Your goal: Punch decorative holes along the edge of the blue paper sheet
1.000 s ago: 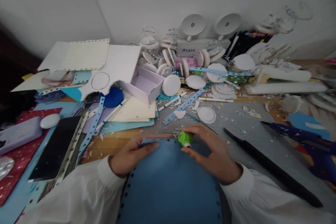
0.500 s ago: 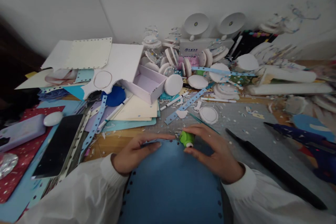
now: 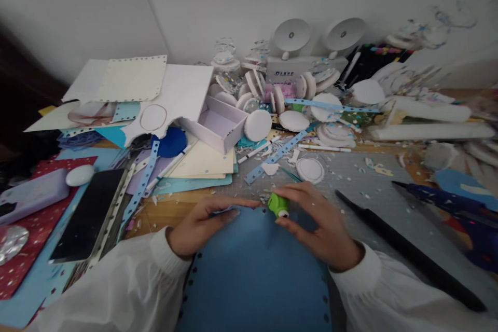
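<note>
A sheet of blue paper (image 3: 257, 275) with small punched shapes along its edges lies in front of me. My left hand (image 3: 206, 220) is at its far left edge, the thumb on top and the fingers along the edge, pinching the paper. A small green craft punch (image 3: 278, 204) sits at the far edge, right of the left fingertips. My right hand (image 3: 315, 223) grips this punch between thumb and fingers. The paper's far right corner is partly hidden behind the right hand.
A black long-handled tool (image 3: 408, 249) and a dark blue glue gun (image 3: 447, 207) lie right on the grey mat (image 3: 350, 171). White discs (image 3: 257, 125), a lilac box (image 3: 223, 132) and paper strips crowd the back. A phone (image 3: 89, 218) lies left.
My right hand has shifted very slightly and now covers more of the thin teal stick behind it. Both hands keep their hold, and the punch stays at the paper's far edge.
</note>
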`<state>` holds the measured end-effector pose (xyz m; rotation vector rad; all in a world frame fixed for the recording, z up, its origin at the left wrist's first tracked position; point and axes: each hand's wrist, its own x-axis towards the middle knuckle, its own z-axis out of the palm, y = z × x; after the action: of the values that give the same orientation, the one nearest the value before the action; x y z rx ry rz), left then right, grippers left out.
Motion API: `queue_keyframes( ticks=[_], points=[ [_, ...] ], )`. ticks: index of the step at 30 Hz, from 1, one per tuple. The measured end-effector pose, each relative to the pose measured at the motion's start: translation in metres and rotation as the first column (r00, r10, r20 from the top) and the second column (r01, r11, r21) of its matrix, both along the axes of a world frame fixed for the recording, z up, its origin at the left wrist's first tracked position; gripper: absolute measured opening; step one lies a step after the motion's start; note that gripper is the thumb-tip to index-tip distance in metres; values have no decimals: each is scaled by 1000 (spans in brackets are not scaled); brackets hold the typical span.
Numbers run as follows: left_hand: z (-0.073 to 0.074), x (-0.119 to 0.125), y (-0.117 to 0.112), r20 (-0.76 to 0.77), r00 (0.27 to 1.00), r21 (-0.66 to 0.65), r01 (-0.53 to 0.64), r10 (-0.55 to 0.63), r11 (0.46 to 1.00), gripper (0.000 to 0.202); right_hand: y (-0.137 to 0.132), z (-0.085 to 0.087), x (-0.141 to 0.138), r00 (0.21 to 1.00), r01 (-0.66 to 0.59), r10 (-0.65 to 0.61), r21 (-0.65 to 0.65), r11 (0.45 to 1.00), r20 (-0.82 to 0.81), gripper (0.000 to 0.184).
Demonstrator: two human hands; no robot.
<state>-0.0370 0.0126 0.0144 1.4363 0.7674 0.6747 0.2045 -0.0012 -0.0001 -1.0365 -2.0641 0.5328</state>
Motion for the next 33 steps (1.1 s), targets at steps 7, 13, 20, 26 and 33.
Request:
queue_keyframes(
  ticks=[7, 13, 20, 26, 33],
  points=[
    [0, 0, -1, -8, 1000, 23, 1, -1, 1000, 29, -1, 0, 0, 998, -44, 41, 55, 998, 47, 37],
    [1, 1, -1, -9, 998, -5, -55, 55, 998, 27, -3, -2, 2, 997, -52, 55, -40, 998, 55, 37],
    [2, 2, -2, 14, 999, -44, -48, 48, 998, 27, 0, 3, 3, 998, -62, 67, -279, 958, 10, 34],
    [4, 2, -2, 12, 999, -74, 36, -35, 997, 28, 3, 10, 5, 994, -111, 94, -508, 854, -60, 39],
    [5, -2, -2, 15, 997, -26, 81, -80, 996, 28, 1, 11, 3, 992, -116, 126, -542, 832, -18, 39]
  ],
)
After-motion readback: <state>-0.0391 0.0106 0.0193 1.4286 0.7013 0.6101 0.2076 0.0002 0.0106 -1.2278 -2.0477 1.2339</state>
